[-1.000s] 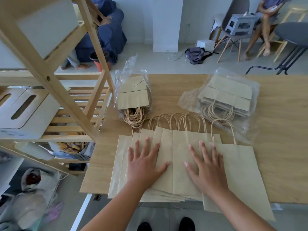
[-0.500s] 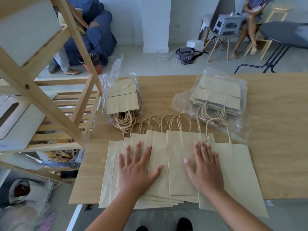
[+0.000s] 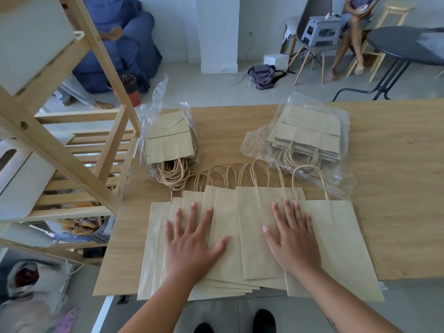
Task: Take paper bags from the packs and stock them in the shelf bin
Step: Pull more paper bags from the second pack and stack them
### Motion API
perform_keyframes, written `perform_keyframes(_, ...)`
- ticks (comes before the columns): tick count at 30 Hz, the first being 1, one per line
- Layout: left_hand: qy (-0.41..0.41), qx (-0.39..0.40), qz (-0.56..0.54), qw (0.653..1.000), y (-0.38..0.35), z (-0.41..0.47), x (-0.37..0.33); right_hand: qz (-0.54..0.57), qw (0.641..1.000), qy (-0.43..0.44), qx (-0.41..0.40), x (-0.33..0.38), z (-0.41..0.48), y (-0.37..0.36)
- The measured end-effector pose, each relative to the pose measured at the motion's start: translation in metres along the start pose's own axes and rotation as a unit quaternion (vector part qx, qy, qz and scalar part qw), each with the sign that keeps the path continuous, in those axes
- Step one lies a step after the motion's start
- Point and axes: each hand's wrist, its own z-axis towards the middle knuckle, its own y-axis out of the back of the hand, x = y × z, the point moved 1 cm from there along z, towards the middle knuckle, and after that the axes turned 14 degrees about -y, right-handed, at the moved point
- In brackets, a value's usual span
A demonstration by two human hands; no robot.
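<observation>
1. Premises: a room in a home, in use as an informal packing area.
2. Evidence of home use: blue upholstered armchair [image 3: 125, 44], tiled floor [image 3: 216, 90], dining-style chair [image 3: 310, 32], round dark table [image 3: 406, 46], backpack [image 3: 263, 75] left on the floor.
3. Evidence of packing: wooden table [image 3: 396, 188] carrying kraft paper bags [image 3: 252, 236], beside a wooden shelf unit [image 3: 72, 164].
</observation>
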Motion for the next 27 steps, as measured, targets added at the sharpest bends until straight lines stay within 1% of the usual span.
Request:
perform_keyframes(12, 0.004, 0.027, 0.004, 1.000, 0.003, 0.001, 0.000, -0.002, 1.000, 0.002, 0.006, 0.002, -0.001, 0.004)
perform_keyframes(13, 0.002, 0.022, -0.009, 1.000, 0.004, 0.001, 0.001, 0.001, 1.000, 0.003, 0.011, 0.002, -0.001, 0.004)
perform_keyframes(15, 0.009, -0.007, -0.072, 0.997, 0.008, 0.001, 0.005, 0.027, 0.999, 0.004, 0.035, 0.004, -0.001, 0.007)
perform_keyframes(17, 0.040, -0.052, -0.140, 0.988, 0.015, 0.000, 0.012, 0.087, 0.994, 0.016, 0.057, 0.008, -0.001, 0.014)
perform_keyframes(18, 0.063, -0.067, -0.150, 0.984, 0.018, -0.001, 0.017, 0.123, 0.990, 0.019, 0.069, 0.010, 0.000, 0.019)
perform_keyframes(20, 0.119, -0.071, -0.140, 0.980, 0.022, -0.007, 0.029, 0.175, 0.981, 0.023, 0.075, 0.007, 0.003, 0.030)
perform_keyframes(22, 0.193, -0.064, -0.161, 0.966, 0.025, -0.012, 0.041, 0.153, 0.987, 0.021, 0.031, -0.007, 0.007, 0.036)
perform_keyframes(24, 0.260, -0.065, -0.207, 0.941, 0.028, -0.015, 0.051, 0.105, 0.994, -0.022, -0.009, -0.030, 0.010, 0.036)
perform_keyframes(25, 0.277, -0.066, -0.224, 0.932, 0.030, -0.016, 0.054, 0.091, 0.994, -0.061, -0.007, -0.041, 0.011, 0.035)
perform_keyframes(27, 0.283, -0.059, -0.232, 0.929, 0.032, -0.015, 0.054, 0.059, 0.988, -0.133, 0.041, -0.055, 0.011, 0.033)
